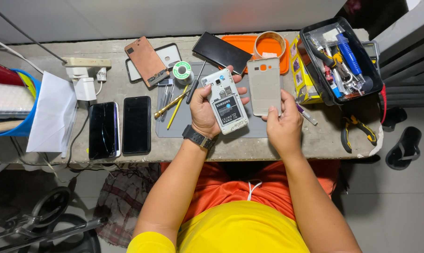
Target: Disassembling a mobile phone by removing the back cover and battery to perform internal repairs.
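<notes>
**White phone open, cover off**

White, back-up phone rests in the left hand, grip clasped round its edges above the grey mat. The right hand pinches the thin beige back cover. It is probably light and bendy, so best held by its rims.

**Colours on your bench**

You hold a white phone with a black battery, and a beige back cover. Your watch is black, your shirt yellow, your shorts orange. Before you lie a grey mat, an orange tray, a brass-coloured tool, a yellow pencil, two glossy black phones, a copper-brown phone and yellow-and-black pliers.
</notes>
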